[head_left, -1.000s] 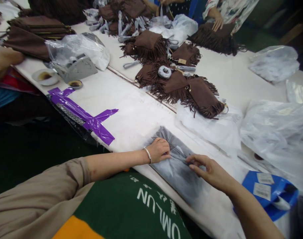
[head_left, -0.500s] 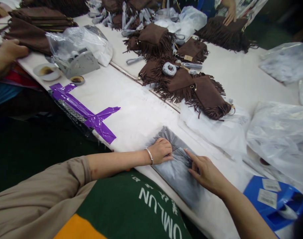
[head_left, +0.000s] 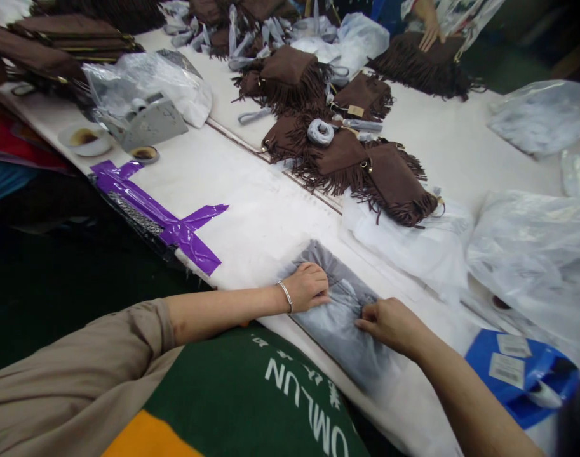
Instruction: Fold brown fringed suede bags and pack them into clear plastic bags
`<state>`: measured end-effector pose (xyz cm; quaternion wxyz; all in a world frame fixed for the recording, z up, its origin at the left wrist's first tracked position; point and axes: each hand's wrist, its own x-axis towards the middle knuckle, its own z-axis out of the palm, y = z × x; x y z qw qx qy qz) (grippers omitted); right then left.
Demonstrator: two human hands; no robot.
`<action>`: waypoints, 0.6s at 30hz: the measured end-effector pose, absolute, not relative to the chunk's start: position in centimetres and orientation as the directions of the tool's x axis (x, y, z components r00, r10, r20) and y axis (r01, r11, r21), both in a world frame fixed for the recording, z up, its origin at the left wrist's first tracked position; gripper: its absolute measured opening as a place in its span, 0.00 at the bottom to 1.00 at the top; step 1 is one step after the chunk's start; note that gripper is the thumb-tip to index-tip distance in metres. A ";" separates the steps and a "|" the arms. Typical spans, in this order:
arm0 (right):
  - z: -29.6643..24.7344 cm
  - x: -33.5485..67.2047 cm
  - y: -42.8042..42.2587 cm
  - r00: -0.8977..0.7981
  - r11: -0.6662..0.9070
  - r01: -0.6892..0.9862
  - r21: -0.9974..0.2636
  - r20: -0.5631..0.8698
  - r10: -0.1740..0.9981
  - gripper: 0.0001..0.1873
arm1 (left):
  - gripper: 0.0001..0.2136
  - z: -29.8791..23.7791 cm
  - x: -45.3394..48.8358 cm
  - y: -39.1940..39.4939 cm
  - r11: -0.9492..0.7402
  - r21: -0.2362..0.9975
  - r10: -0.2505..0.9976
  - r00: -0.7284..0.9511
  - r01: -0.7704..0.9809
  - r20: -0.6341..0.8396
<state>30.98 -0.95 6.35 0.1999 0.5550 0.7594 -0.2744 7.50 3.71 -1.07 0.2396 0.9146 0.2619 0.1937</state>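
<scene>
A flat grey fabric piece [head_left: 344, 311], which looks partly covered by a hazy, crinkled sheet, lies at the near edge of the table in front of me. My left hand [head_left: 309, 287], with a silver bangle at the wrist, presses on its left side with fingers curled in. At its right edge, my right hand [head_left: 387, 324] has thumb and fingers drawn together in a pinch on the piece. The exact bit between those fingertips is too small to make out. Beyond my hands lie several brown fringed bags [head_left: 397, 181] with a grey wrapped roll [head_left: 321, 132] on top.
Purple tape [head_left: 175, 228] crosses the near table edge at left. A grey tape dispenser [head_left: 151, 124] and a white bowl [head_left: 84, 139] stand past it. Clear plastic bags [head_left: 532, 247] and a blue packet [head_left: 513, 374] lie at right. A co-worker's hand [head_left: 430, 25] rests on a bag.
My right hand has drawn its extended index finger back into a pinch at the grey piece's right edge. The left hand stays put. A neighbour's hand at far left has moved toward the frame edge.
</scene>
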 end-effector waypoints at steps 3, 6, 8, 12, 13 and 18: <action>5.1 30.8 0.7 -0.192 0.174 0.980 -0.091 -0.631 0.751 0.17 | 0.10 -1.2 7.5 3.7 -0.757 0.529 0.563 0.793 0.384 0.231; 4.8 32.0 1.6 -0.111 0.105 0.993 -0.048 -0.644 0.757 0.22 | 0.10 -1.3 7.4 3.6 -0.765 0.516 0.562 0.791 0.386 0.242; 5.4 33.1 1.4 -0.091 0.057 0.996 -0.073 -0.659 0.747 0.26 | 0.10 -1.4 7.3 3.6 -0.767 0.511 0.565 0.785 0.388 0.253; 7.4 34.7 -1.2 -0.065 -0.124 0.965 -0.232 -0.667 0.742 0.36 | 0.10 -1.4 7.2 3.5 -0.771 0.504 0.568 0.777 0.389 0.271; 7.9 34.8 -2.0 -0.068 -0.177 0.939 -0.296 -0.662 0.747 0.36 | 0.10 -1.4 7.2 3.5 -0.772 0.503 0.568 0.777 0.388 0.273; 9.8 33.4 -3.8 -0.193 -0.197 0.857 -0.476 -0.650 0.735 0.20 | 0.10 -1.3 7.3 3.4 -0.770 0.502 0.573 0.774 0.394 0.271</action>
